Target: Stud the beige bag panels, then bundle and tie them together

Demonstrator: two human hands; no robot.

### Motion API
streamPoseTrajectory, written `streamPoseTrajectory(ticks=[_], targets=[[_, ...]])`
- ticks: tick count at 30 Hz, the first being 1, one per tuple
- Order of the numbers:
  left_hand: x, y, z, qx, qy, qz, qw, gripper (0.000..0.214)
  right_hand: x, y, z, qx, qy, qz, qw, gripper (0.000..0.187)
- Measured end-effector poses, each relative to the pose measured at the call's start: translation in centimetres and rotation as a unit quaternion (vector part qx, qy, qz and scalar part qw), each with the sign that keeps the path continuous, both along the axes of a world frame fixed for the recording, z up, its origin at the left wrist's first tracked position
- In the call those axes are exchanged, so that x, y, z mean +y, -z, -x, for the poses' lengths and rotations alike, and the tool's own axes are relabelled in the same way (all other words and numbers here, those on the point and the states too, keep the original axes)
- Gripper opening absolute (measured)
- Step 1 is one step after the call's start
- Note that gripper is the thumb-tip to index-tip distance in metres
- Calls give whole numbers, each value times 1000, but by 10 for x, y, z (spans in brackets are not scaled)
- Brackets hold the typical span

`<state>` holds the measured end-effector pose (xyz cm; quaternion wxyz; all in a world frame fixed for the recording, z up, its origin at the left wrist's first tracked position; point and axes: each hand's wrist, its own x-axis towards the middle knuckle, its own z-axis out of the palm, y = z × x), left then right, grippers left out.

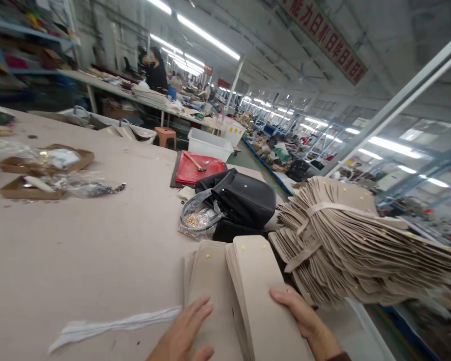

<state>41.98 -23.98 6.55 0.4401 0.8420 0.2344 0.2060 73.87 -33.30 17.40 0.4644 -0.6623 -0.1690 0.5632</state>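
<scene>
My left hand [184,333] lies flat with fingers stretched out on a low stack of beige cut pieces [206,273] at the table's near edge. My right hand [298,311] rests against the right side of a taller stack of the same beige pieces [257,281], fingers curled along its edge. Each piece carries a small yellow dot near its rounded top. To the right sits a large tied bundle of beige pieces [346,235], bound with a beige strap.
A black bag [244,198] and a clear bag of small metal parts [197,218] lie behind the stacks. A red tray with a hammer [197,168], cardboard trays [45,160] at left, a white strip [116,323]. A person [156,70] works at a far bench.
</scene>
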Motion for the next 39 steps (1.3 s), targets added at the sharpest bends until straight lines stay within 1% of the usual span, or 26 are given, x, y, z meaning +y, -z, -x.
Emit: streamPoseTrajectory(ticks=[1, 2, 3, 4, 6, 9, 11, 13, 15, 17, 19, 21, 23, 27, 31, 35, 39], targets=[[-6, 3, -28, 29, 7, -12, 999, 59, 0, 20, -6, 14, -6, 10, 1000, 48], [-11, 6, -52, 60, -4, -18, 998, 63, 0, 37, -10, 23, -9, 14, 1000, 49], [-16, 9, -70, 80, -13, -20, 996, 67, -2, 51, -13, 26, -15, 17, 999, 50], [-20, 11, -84, 95, -20, -22, 995, 68, -3, 61, -16, 20, -23, 14, 999, 51], [-25, 11, -96, 111, -29, -26, 993, 66, -6, 72, -19, -16, -53, -12, 998, 53], [-27, -2, -93, 112, -48, -18, 992, 60, -8, 74, -21, -140, -99, -70, 983, 53], [-25, -15, -89, 108, -59, 10, 992, 57, -9, 75, -23, -235, -107, -80, 963, 50], [-23, -28, -90, 106, -61, 55, 991, 52, -11, 77, -23, -307, -114, -59, 943, 44], [-23, -37, -97, 106, -75, 113, 985, 49, -13, 81, -23, -364, -110, -46, 924, 41], [-25, -40, -109, 97, -118, 185, 971, 51, -15, 86, -23, -403, -93, -56, 909, 40], [-27, -37, -122, 73, -197, 272, 939, 58, -17, 90, -24, -418, -77, -73, 902, 40], [-27, -32, -135, 43, -273, 345, 897, 65, -18, 94, -26, -417, -77, -79, 902, 39], [-27, -27, -144, 21, -314, 386, 867, 65, -18, 96, -28, -414, -85, -77, 903, 37], [-26, -28, -155, 5, -323, 438, 839, 54, -17, 99, -31, -417, -93, -82, 900, 33], [-26, -32, -160, -12, -330, 474, 816, 50, -18, 101, -33, -410, -95, -83, 904, 36], [-27, -30, -166, -27, -324, 483, 813, 49, -18, 102, -34, -408, -101, -87, 903, 36], [-32, -29, -173, -51, -292, 498, 815, 52, -17, 100, -34, -404, -98, -82, 906, 37]])
